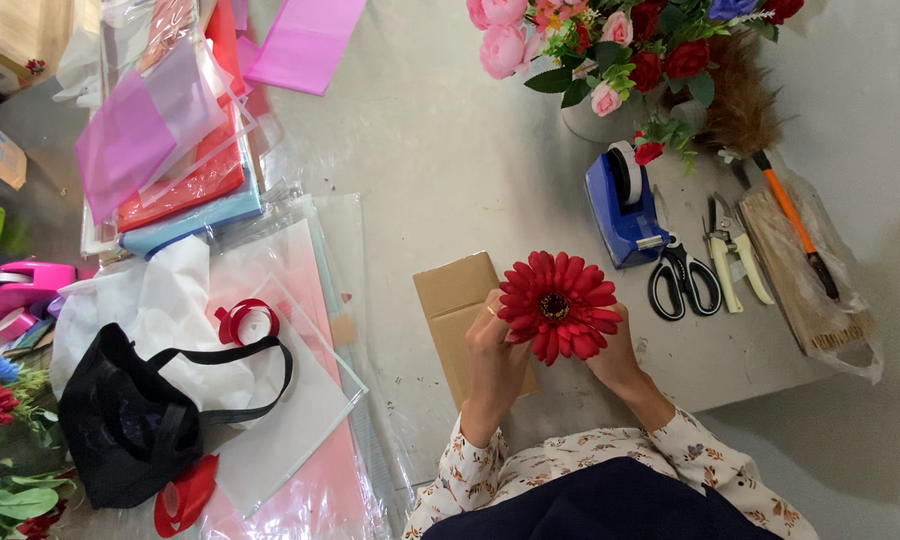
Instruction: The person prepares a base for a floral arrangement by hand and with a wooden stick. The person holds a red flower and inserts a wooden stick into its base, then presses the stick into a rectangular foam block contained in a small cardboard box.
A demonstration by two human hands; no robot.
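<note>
A red artificial gerbera flower (558, 305) with a dark centre faces up at me, held between both hands. My left hand (492, 345) grips it from the left side, fingers curled under the petals. My right hand (618, 358) holds it from the right and below, mostly hidden by the petals. The stem is hidden. Under the hands lies a flat brown cardboard box (452, 300) on the grey floor.
Blue tape dispenser (625, 208), black scissors (682, 280), pale pruning shears (732, 262) and an orange-handled brush (792, 222) lie to the right. A vase of flowers (620, 60) stands behind. Coloured wrapping sheets (180, 140), red ribbon (248, 322) and a black bag (130, 420) are at left.
</note>
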